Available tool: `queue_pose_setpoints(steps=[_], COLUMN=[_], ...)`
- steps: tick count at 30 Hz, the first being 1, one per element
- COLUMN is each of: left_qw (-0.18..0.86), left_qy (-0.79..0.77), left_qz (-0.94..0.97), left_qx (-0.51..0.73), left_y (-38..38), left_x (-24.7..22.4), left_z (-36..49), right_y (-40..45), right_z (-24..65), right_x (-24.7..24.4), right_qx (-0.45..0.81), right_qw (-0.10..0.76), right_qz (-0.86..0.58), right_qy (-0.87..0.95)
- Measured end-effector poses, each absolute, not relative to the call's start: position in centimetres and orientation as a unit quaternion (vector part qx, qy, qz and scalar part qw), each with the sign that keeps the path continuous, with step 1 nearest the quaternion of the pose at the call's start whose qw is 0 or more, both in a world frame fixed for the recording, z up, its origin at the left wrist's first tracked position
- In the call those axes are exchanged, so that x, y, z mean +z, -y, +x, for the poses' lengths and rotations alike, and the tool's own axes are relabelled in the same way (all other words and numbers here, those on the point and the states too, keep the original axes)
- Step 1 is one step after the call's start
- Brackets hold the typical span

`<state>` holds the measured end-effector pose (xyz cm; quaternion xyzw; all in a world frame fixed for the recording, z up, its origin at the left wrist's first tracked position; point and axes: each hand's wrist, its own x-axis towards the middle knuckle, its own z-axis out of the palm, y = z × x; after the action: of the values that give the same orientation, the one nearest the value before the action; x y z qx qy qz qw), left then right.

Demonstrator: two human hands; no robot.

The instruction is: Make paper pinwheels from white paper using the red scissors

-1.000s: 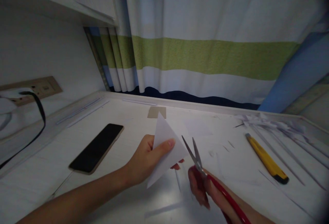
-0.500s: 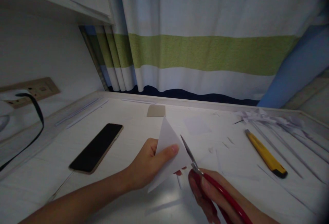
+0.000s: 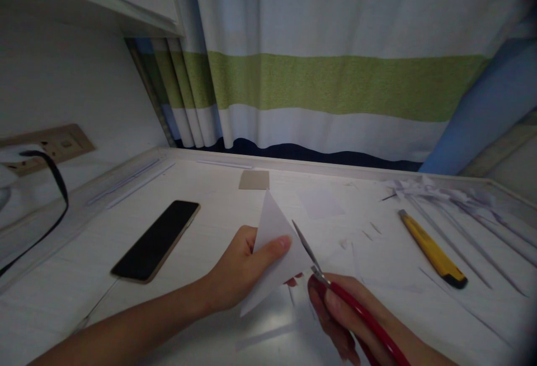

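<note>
A folded white piece of paper (image 3: 274, 268) with a pointed top is pinched in my left hand (image 3: 247, 265), the thumb lying across its face. My right hand (image 3: 339, 310) grips red-handled scissors (image 3: 364, 313). Their metal blades are parted at the paper's right corner, one blade in front of the right edge and pointing up and left. Part of the lower blade is hidden behind the paper. Reddish fingertips show just beneath the paper's lower edge.
A black phone (image 3: 157, 240) lies to the left. On the right are a yellow utility knife (image 3: 432, 248) and a bundle of white paper-wrapped sticks (image 3: 444, 195). A small grey-brown square (image 3: 254, 179) and a thin white paper square (image 3: 321, 202) lie farther back. The curtain (image 3: 327, 80) hangs behind.
Both hands, the paper and the scissors keep nearly the same position. The whole view has shifted very slightly.
</note>
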<state>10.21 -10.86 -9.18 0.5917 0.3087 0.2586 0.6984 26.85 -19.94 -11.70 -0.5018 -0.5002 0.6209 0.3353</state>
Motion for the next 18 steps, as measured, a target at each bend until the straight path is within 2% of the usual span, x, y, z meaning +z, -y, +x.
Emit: queue_pose_setpoints(steps=[18], left_qw=[0.681], left_qy=[-0.309], left_qz=[0.604], left_qx=[0.276], left_y=[10.92], left_x=[-8.80], left_z=[10.29], right_y=[19.88], right_z=[26.90], right_x=[-12.04], right_qx=[0.618], right_qw=[0.349], right_qz=[-0.480], right_qy=[0.516])
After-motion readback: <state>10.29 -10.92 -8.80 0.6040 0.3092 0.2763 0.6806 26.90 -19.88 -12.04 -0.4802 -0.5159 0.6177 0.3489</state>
